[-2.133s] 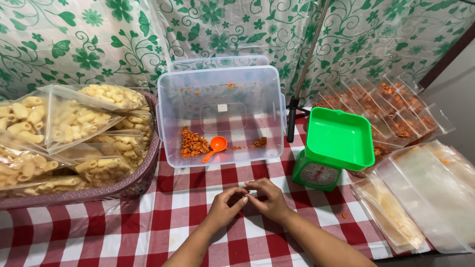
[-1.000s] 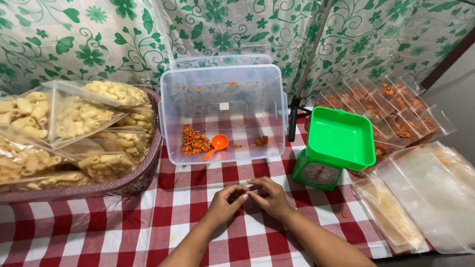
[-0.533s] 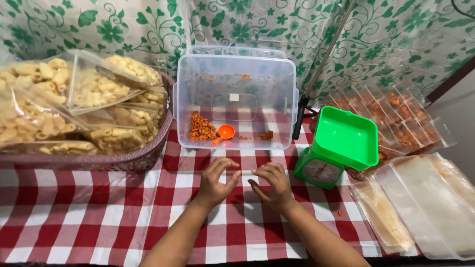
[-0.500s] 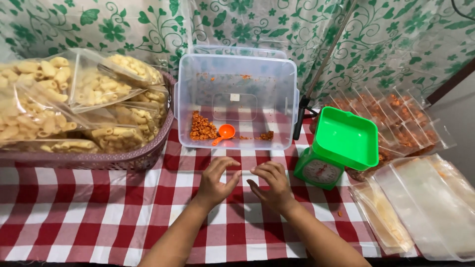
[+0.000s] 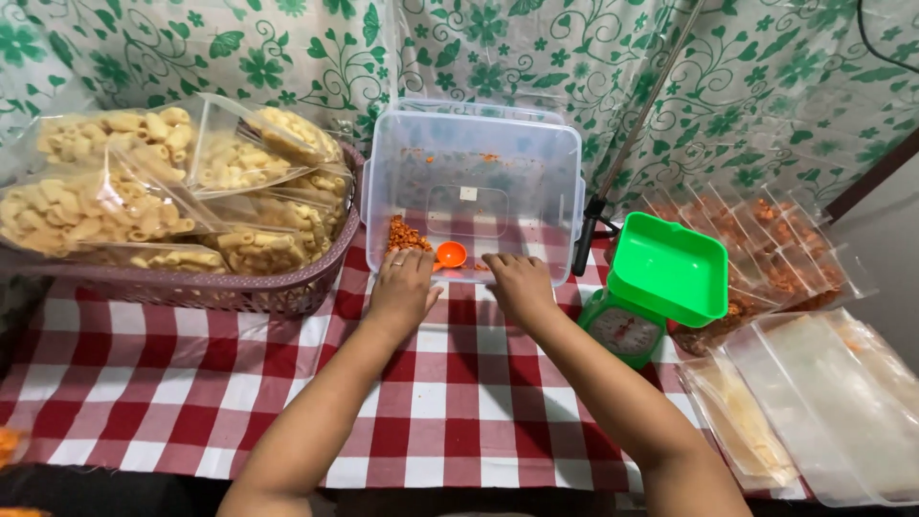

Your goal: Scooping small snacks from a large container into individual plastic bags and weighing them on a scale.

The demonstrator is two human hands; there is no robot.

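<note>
My left hand [image 5: 402, 287], with a ring on one finger, lies palm down on the red-checked cloth [image 5: 191, 383], fingertips against the front wall of a clear plastic container [image 5: 536, 163]. My right hand [image 5: 518, 283] is beside it, fingers bent at the same front wall. Inside the container lie a small pile of orange snack pieces [image 5: 406, 235] and an orange scoop [image 5: 450, 255]. I cannot tell whether anything thin is held under the right fingers.
A purple basket [image 5: 239, 290] with bags of pale macaroni snacks [image 5: 115, 201] stands at the left. A green kitchen scale [image 5: 661, 282] sits at the right, with filled snack packs [image 5: 775, 258] behind it and flat clear bags [image 5: 823, 402] near the table's right edge.
Both hands have moved forward from the middle of the cloth to the container's front wall and spread apart. The view has shifted closer and to the right.
</note>
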